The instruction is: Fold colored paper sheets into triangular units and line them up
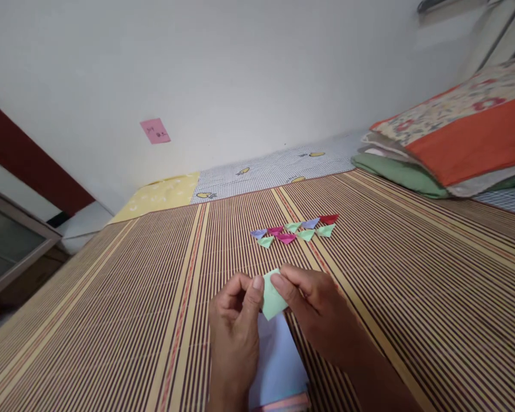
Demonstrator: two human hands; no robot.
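A small light green paper (pixel 273 298) is held up between both hands, with one corner pointing down. My left hand (pixel 237 326) pinches its left edge between thumb and fingers. On the upper right edge, the thumb and forefinger of my right hand (pixel 315 303) are closed on the same paper. Below the hands lies a stack of coloured paper (pixel 281 363), pale blue on top with pink near the bottom edge. Beyond the hands, several small folded paper pieces (pixel 286 238) in green, magenta, lilac and red lie in two rows.
A striped bamboo mat (pixel 154 286) covers the surface. Folded bedding (pixel 476 137) is piled at the back right. A patterned sheet (pixel 261 169) runs along the wall, where a pink note (pixel 155 131) is stuck. A glass-panelled frame (pixel 21 240) stands at the left.
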